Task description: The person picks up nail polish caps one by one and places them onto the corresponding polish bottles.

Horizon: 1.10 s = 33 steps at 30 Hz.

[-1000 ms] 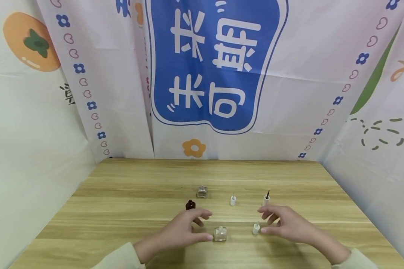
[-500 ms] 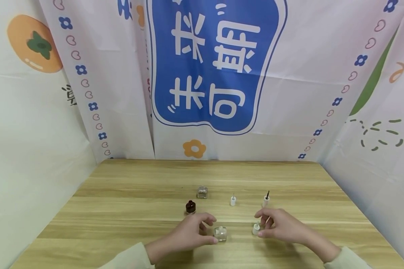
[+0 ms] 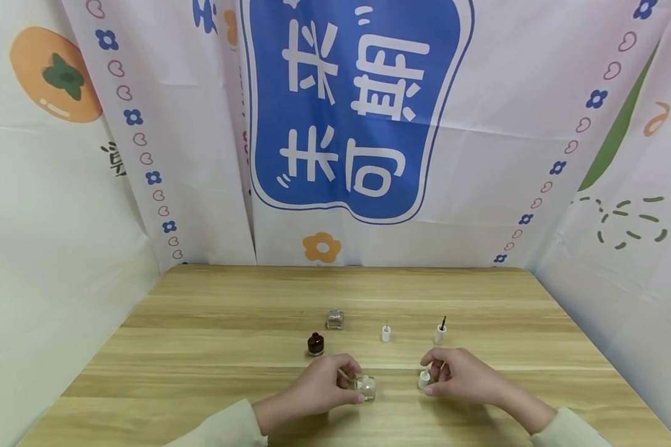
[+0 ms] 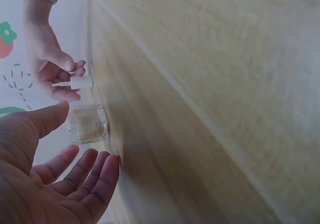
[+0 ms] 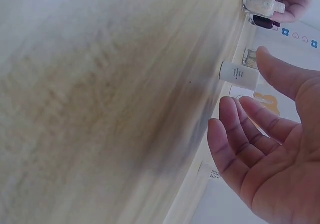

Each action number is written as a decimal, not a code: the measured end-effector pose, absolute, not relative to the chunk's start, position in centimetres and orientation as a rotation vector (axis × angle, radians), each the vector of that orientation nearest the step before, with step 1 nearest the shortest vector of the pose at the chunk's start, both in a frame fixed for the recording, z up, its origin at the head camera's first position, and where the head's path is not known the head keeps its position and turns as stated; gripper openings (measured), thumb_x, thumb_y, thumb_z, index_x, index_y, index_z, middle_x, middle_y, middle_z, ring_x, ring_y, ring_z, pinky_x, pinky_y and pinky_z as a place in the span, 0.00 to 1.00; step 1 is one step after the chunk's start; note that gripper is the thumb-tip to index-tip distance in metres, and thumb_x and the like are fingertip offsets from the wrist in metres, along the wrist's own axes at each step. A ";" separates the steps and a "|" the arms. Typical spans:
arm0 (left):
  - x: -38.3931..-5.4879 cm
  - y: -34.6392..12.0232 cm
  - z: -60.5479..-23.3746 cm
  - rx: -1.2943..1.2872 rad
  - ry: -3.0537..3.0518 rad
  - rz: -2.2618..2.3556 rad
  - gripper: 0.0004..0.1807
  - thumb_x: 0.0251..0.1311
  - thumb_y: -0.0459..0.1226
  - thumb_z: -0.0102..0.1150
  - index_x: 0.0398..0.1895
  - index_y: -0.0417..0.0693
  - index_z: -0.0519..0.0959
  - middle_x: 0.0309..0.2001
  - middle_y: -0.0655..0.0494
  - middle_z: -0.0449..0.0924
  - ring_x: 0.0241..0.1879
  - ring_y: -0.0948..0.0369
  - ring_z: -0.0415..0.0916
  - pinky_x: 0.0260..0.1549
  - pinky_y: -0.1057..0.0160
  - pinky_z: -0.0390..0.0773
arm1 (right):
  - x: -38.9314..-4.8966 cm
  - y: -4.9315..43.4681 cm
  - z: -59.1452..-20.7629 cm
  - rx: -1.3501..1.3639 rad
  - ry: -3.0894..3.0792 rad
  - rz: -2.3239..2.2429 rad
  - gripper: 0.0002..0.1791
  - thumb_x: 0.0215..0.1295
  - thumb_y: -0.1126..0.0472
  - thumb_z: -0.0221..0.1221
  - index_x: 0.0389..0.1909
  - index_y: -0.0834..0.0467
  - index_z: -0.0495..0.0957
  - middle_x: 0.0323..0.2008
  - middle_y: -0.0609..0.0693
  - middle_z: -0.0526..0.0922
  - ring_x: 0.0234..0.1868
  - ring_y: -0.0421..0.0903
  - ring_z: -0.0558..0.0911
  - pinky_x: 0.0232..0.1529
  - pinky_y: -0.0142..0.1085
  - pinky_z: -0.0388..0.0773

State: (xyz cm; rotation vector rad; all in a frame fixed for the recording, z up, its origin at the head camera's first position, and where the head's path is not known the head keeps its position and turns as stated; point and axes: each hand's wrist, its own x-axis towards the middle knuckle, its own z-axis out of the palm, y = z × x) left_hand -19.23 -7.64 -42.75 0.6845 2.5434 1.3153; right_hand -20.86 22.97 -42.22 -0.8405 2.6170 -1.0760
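A small clear nail polish bottle (image 3: 367, 388), uncapped, stands on the near part of the table. My left hand (image 3: 325, 383) is right at its left side, thumb and fingers spread to either side of it. In the left wrist view a gap shows between those fingers and the bottle (image 4: 86, 125). To the right, a white nail polish cap (image 3: 424, 380) stands with its brush pointing up. My right hand (image 3: 463, 376) is around its right side, thumb in front and fingers behind. The right wrist view shows this cap (image 5: 239, 74) between thumb and relaxed fingers, not pinched.
Behind my left hand stand a dark brown polish bottle (image 3: 315, 345) and a glittery clear bottle (image 3: 335, 320), both uncapped. Another white cap (image 3: 386, 334) stands mid-table. A white cap with a dark brush (image 3: 440, 334) is behind my right hand. Printed cloth (image 3: 481, 205) closes off the back.
My left hand has moved right and closer around the clear bottle, uncovering the dark bottle. My right hand has shifted slightly left to the white cap. The bottles and caps stay put.
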 end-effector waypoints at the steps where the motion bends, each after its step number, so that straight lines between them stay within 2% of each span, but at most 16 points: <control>1: -19.3 -7.6 -42.8 0.689 2.541 1.319 0.17 0.46 0.37 0.76 0.39 0.46 0.80 0.35 0.62 0.78 0.33 0.64 0.77 0.33 0.70 0.78 | -20.9 22.9 -42.2 -0.837 2.614 -1.077 0.24 0.53 0.58 0.72 0.47 0.66 0.77 0.31 0.46 0.76 0.29 0.37 0.75 0.30 0.31 0.76; 11: -19.6 -7.1 -43.0 0.703 2.533 1.308 0.14 0.45 0.33 0.76 0.34 0.48 0.79 0.31 0.64 0.77 0.28 0.68 0.75 0.30 0.71 0.77 | -21.0 22.6 -42.3 -0.815 2.588 -1.080 0.19 0.53 0.60 0.72 0.43 0.62 0.78 0.31 0.47 0.75 0.28 0.38 0.74 0.29 0.31 0.75; 33: -19.8 -6.5 -43.2 0.734 2.558 1.299 0.13 0.44 0.30 0.75 0.31 0.47 0.80 0.28 0.64 0.76 0.27 0.68 0.72 0.28 0.71 0.76 | -21.3 22.2 -43.1 -0.831 2.616 -1.081 0.11 0.52 0.66 0.71 0.35 0.58 0.80 0.26 0.43 0.75 0.26 0.35 0.73 0.27 0.30 0.73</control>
